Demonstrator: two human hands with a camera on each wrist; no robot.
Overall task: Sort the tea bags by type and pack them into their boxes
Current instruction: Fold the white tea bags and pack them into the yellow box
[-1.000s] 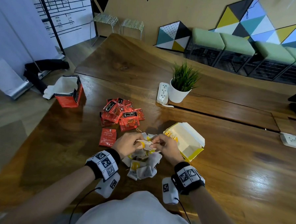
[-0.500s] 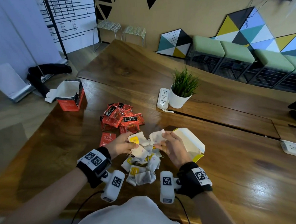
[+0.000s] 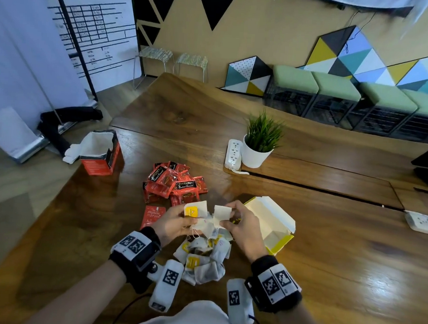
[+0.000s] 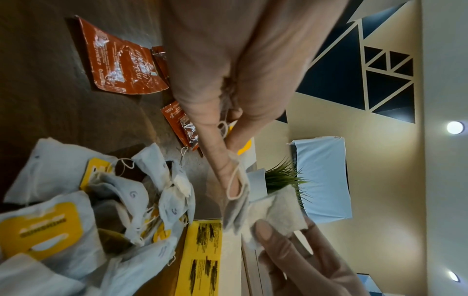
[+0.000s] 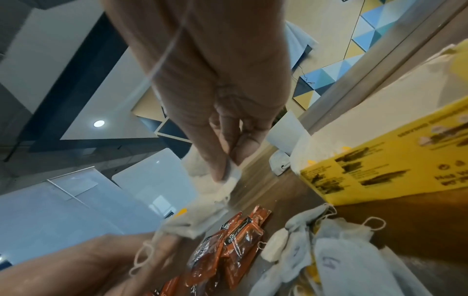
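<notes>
Above a pile of white tea bags with yellow tags [image 3: 203, 258], my left hand [image 3: 186, 218] grips a small bunch of white tea bags [image 3: 200, 221], one with a yellow tag. My right hand [image 3: 230, 212] pinches another white tea bag [image 3: 221, 213] between thumb and fingers [image 5: 222, 160], joined to the bunch by strings. In the left wrist view the left fingers [image 4: 228, 176] hold the bags with a string looped over them. The open yellow box [image 3: 271, 222] lies just right of the hands. Red sachets [image 3: 174, 182] are heaped beyond the hands, and one red sachet [image 3: 153, 215] lies alone. The open red box [image 3: 102, 153] stands far left.
A potted plant [image 3: 258, 144] and a white power strip [image 3: 234, 154] stand behind the sachets. Another power strip [image 3: 423, 222] lies at the right edge. The wooden table [image 3: 339, 255] has a seam behind the yellow box.
Both hands have lifted a bunch of white tea bags off the pile and drawn slightly apart, each holding a bag. The head view has tilted up.
</notes>
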